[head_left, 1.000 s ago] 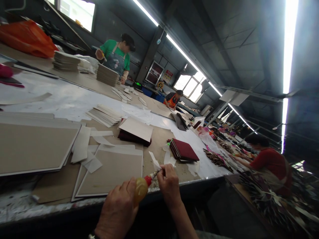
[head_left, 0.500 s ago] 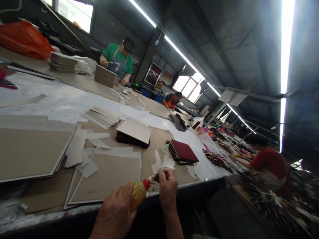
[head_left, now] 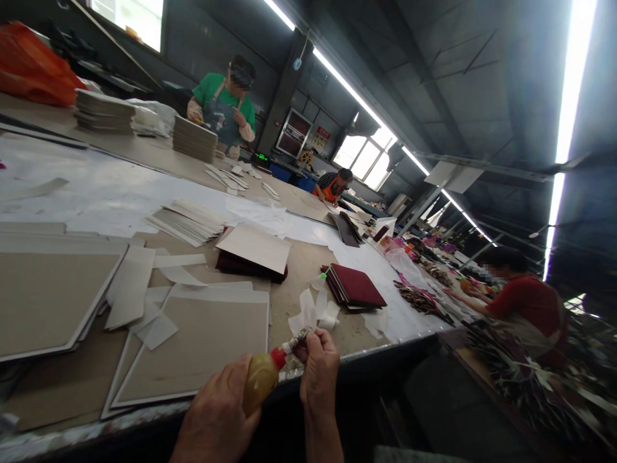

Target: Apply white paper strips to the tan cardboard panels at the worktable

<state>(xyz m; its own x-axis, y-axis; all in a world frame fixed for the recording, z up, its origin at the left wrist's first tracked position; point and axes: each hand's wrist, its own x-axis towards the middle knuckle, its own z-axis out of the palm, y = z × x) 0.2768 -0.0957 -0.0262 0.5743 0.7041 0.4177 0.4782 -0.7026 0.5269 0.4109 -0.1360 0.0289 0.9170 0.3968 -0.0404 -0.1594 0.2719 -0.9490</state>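
Low in the head view, my left hand (head_left: 219, 408) is wrapped round a squeeze bottle (head_left: 259, 384) of yellowish-brown liquid with a red collar. The bottle lies tilted, its smeared nozzle (head_left: 293, 343) pointing up and right. My right hand (head_left: 320, 365) is closed at the nozzle's tip, thumb and fingers pinched together; whether they grip the tip itself or something small on it is hidden. Just beyond the fingers lie pale paper strips (head_left: 308, 310) on the table. Behind them is a stack of dark red covers (head_left: 359, 286) with a small green-tipped clear bottle (head_left: 322, 279) at its left edge.
Grey boards with white edges (head_left: 202, 341) lie left of my hands. A cream sheet (head_left: 255, 246) tops another dark red stack. The table's front edge (head_left: 357, 355) runs under my wrists. Co-workers stand across the table (head_left: 224, 106), farther back (head_left: 332, 185) and at right (head_left: 523, 305).
The view has shifted slightly. My hands stay together at the nozzle, the bottle still in my left. The co-worker in green has raised one hand from the table toward the chest.
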